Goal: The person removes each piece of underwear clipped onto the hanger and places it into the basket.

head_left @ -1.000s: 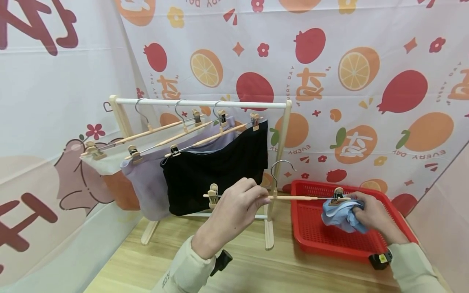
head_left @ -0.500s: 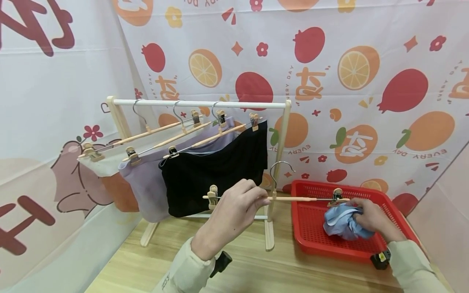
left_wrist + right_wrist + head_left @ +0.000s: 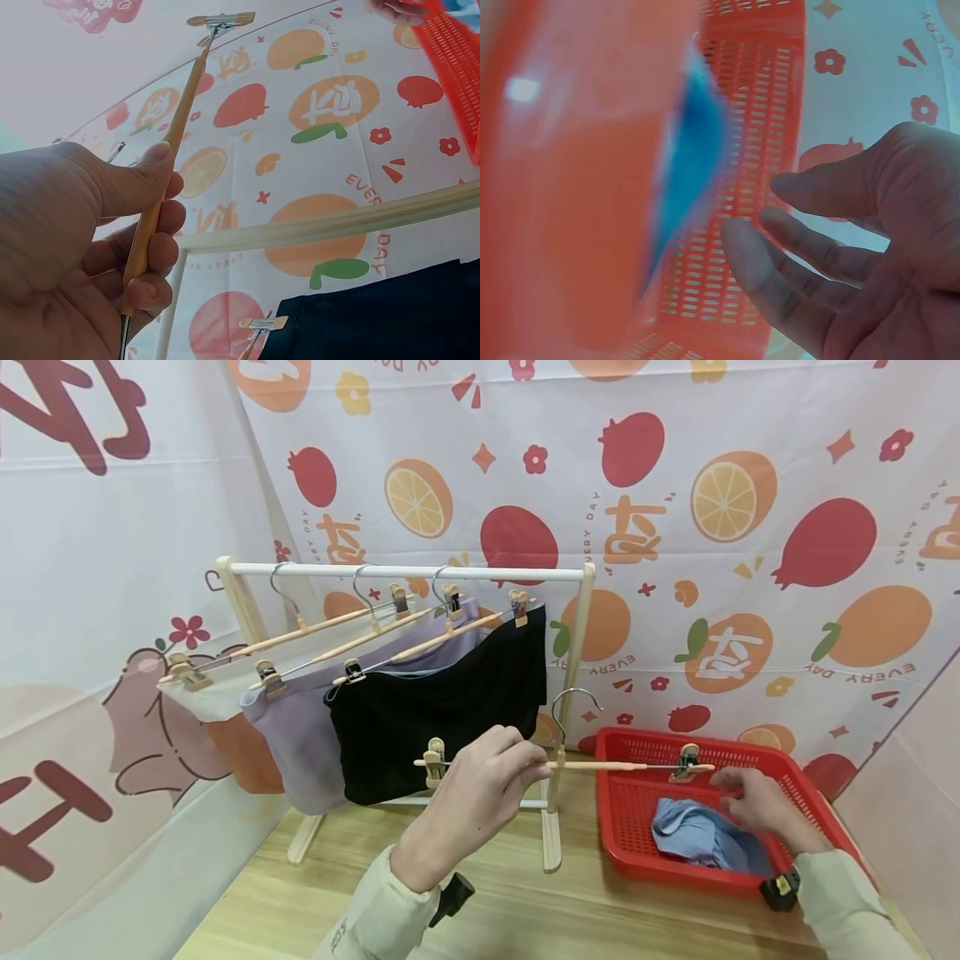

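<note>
My left hand (image 3: 487,793) grips the wooden bar of a clip hanger (image 3: 600,766), its metal hook upward and a clip at each end. In the left wrist view the fingers curl round the bar (image 3: 182,112). Nothing hangs from this hanger's clips. A crumpled light-blue garment (image 3: 705,837) lies in the red plastic basket (image 3: 618,852). Just right of the hanger's right clip (image 3: 686,762), my right hand (image 3: 765,806) hovers over the basket. Its fingers are loosely bent and hold nothing, as the right wrist view (image 3: 840,262) also shows.
A wooden rack with a white rail (image 3: 405,572) stands at left on the wooden table (image 3: 510,910). Three clip hangers on it carry a black garment (image 3: 450,718), a lilac garment (image 3: 307,752) and a white-and-brown garment (image 3: 247,747). A fruit-print cloth (image 3: 675,568) hangs behind.
The right hand has let go of the light-blue garment, which has dropped from beneath the right clip into the red basket. The left hand and hanger have hardly moved.
</note>
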Available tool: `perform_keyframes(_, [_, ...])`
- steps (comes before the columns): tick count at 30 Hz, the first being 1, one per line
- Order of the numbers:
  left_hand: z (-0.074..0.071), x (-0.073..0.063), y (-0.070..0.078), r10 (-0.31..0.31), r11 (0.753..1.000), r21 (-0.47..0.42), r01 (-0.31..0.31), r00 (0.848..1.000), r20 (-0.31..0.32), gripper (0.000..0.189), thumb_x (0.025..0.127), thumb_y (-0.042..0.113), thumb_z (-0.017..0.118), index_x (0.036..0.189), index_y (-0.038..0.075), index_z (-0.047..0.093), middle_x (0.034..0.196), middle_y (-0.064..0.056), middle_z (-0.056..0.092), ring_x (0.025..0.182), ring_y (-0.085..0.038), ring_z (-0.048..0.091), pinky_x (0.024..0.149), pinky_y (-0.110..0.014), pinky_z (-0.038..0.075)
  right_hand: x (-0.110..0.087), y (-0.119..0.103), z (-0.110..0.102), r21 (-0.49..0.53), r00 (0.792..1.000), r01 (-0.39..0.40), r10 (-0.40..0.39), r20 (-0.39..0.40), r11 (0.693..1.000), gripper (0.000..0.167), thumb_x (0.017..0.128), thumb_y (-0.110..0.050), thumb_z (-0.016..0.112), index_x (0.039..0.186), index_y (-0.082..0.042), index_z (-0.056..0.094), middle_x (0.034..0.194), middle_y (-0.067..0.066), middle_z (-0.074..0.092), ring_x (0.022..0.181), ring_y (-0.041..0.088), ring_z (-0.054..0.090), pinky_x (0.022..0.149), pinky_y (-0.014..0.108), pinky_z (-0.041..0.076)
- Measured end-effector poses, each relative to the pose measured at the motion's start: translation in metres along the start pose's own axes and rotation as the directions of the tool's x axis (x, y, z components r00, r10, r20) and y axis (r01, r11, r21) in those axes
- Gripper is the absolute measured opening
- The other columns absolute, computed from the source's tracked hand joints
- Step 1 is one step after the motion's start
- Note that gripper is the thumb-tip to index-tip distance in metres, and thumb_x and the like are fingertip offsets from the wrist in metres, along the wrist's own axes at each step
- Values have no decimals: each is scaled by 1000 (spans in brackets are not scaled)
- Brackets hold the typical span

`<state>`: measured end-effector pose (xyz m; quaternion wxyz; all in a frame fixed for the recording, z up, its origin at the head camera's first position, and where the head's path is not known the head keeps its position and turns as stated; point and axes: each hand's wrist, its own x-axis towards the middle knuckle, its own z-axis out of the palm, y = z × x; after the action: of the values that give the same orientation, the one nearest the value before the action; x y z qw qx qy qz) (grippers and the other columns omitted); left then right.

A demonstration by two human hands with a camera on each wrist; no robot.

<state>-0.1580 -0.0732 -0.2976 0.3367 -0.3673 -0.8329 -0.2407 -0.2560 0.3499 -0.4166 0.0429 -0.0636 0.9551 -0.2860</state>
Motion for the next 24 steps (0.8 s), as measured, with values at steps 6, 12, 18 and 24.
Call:
perform_keyframes(6, [-2,-1,0,-3,1000,3,3,1000,7,7,90,20,77,92,14,74,79,6,63,75,-6,49,64,-13,42,3,-18,-4,-64,997,59,-62,-46,996,38,88,-7,74,122,5,65,116,28,68,92,29,66,75,45,62])
perform_keyframes(12, [-6,0,0,-1,1000,6,1,1000,4,7,92,21,75,91,14,74,79,6,62,75,-6,49,64,-14,43,11,-52,-11,-45,980,178,-181,-88,983,29,87,-1,69,116,1,67,102,18,71,82,23,61,63,32,53])
perform_keyframes(18, [-9,-1,-1,-3,1000,10,3,1000,-10,8,93,21,73,90,14,73,80,7,63,76,-5,50,65,-14,44,17,-90,-13,34,963,253,-248,-101,967,43,89,-1,69,130,-1,60,114,22,69,93,29,65,65,29,58])
perform_keyframes(24, [-12,-3,-2,3,1000,6,-3,999,-32,5,89,16,78,91,15,73,81,7,63,76,-6,52,66,-15,45,18,-128,-6,97,937,336,-321,-141,937,39,102,-24,60,134,-2,56,127,23,66,112,39,66,84,43,61])
